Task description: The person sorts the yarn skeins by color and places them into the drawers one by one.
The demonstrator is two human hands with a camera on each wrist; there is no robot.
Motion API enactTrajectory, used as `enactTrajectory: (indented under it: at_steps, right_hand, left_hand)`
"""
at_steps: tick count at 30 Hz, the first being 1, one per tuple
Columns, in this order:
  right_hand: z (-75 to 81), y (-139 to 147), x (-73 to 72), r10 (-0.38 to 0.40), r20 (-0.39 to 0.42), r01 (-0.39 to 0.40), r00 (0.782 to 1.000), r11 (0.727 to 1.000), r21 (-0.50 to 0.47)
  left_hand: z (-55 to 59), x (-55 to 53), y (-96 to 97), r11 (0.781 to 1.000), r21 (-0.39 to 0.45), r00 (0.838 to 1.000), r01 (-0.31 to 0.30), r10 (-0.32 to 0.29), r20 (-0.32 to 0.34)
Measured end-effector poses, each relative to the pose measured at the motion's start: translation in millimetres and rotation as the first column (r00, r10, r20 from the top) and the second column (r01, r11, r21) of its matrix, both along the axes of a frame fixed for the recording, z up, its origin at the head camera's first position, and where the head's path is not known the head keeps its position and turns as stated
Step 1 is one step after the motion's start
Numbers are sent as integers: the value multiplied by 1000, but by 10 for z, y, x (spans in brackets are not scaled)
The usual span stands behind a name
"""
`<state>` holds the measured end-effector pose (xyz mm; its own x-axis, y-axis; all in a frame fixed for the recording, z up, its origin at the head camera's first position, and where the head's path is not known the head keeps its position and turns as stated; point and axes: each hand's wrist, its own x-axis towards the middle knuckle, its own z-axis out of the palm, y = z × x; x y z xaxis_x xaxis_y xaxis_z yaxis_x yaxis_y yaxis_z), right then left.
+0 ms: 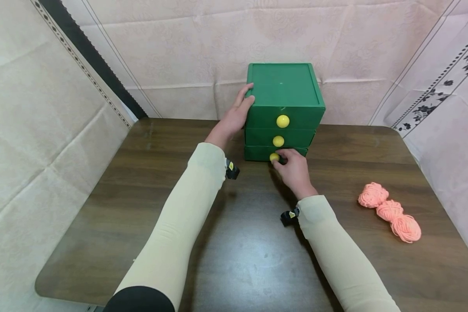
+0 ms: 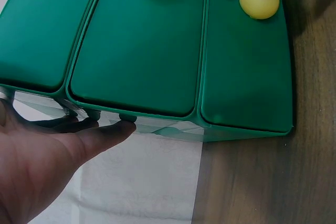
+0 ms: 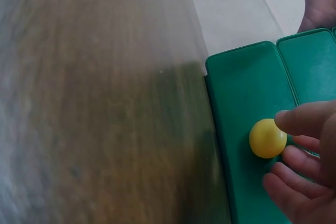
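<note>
A green drawer box (image 1: 286,86) with three stacked drawers stands near the table's back edge, each front bearing a round yellow knob. At the lowest drawer (image 2: 244,72), my right hand (image 1: 295,171) pinches the yellow knob (image 3: 268,139) between thumb and fingers. That drawer sits flush with the others. My left hand (image 1: 235,115) lies along the box's left side, its fingers extended. In the left wrist view, those fingers (image 2: 107,137) touch the side wall, and some are partly hidden behind it.
Three balls of coral-pink yarn (image 1: 390,211) lie in a row on the right part of the brown wooden table (image 1: 148,216). Pale patterned cloth (image 1: 179,52) hangs behind the table and at both sides. Dark wrist devices (image 1: 290,216) sit on both wrists.
</note>
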<state>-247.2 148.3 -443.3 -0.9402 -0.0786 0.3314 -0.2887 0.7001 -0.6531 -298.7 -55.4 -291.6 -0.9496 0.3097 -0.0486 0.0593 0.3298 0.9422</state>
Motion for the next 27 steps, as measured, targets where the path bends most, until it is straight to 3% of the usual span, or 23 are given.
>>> enactTrajectory:
  at_steps: [9, 19, 27]
  right_hand:
    - [-12, -80, -16, -16, -10, 16, 1000, 1000, -16]
    - [-24, -114, -36, -53, -18, 53, 998, 999, -2]
    - [-3, -125, 2, -58, 0, 58, 998, 998, 15]
  left_hand:
    - [-39, -35, 5, 999, 33, 1000, 6, -6, 2]
    - [-261, -283, -13, 999, 49, 1000, 6, -6, -2]
    - [-299, -332, -16, 999, 42, 1000, 6, -6, 1]
